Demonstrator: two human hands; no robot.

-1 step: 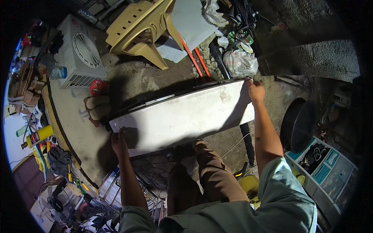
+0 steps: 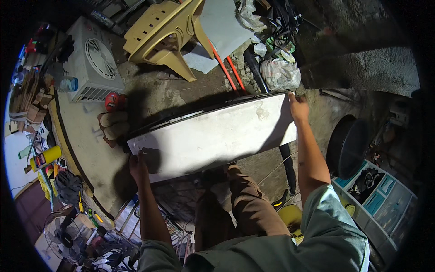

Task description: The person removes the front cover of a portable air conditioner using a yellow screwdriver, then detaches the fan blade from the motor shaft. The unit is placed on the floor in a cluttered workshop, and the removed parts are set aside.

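A long white panel with stains on its face and a dark, thin far edge is held out in front of my body, tilted so its right end sits farther away. My left hand is closed on the panel's near left corner, with the thumb on the white face. At the far right corner, my right hand grips the edge, fingers mostly hidden behind it. Shadows of my arms fall across both ends. The panel's underside cannot be seen.
Beyond the panel lie a tan plastic chair, orange-red poles and a white sack. An air-conditioner outdoor unit stands at far left. A black round tub and a drawer unit are at right, a fan at lower left.
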